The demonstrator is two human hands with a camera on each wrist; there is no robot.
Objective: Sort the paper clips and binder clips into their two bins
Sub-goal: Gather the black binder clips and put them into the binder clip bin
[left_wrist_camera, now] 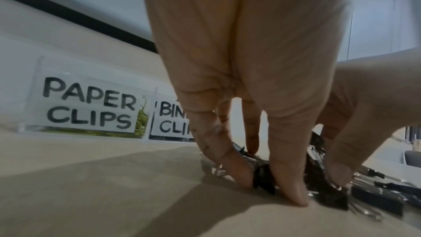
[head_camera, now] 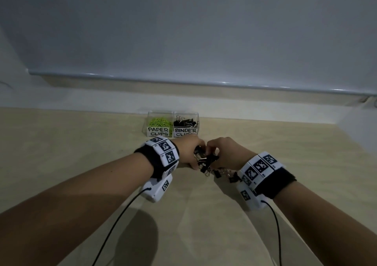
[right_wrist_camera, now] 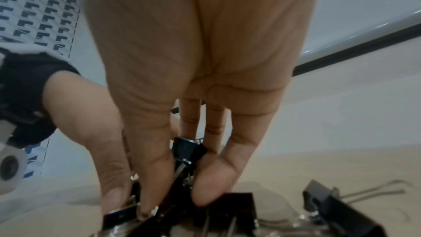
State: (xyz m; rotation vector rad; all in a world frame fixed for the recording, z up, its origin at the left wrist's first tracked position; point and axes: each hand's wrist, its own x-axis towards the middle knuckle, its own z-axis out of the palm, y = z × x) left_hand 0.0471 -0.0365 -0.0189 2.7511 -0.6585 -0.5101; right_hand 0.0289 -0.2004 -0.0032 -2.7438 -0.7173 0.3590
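Note:
Two clear bins stand at the back of the table: the "PAPER CLIPS" bin (head_camera: 159, 130) (left_wrist_camera: 89, 104) with green clips inside, and to its right the "BINDER CLIPS" bin (head_camera: 186, 131) (left_wrist_camera: 168, 120) with black clips. In front of them lies a pile of black binder clips (head_camera: 207, 162) (left_wrist_camera: 328, 192). My left hand (head_camera: 196, 157) (left_wrist_camera: 268, 186) curls its thumb and fingers round clips at the pile's left side, fingertips on the table. My right hand (head_camera: 213, 156) (right_wrist_camera: 180, 186) pinches a bunch of binder clips (right_wrist_camera: 189, 149) between thumb and fingers. The two hands touch over the pile.
More binder clips (head_camera: 226, 174) (right_wrist_camera: 330, 203) lie loose on the wooden table (head_camera: 81, 143) just right of the hands. Behind the bins a white wall (head_camera: 183, 41) rises with a ledge. Cables trail from both wrist cameras toward me.

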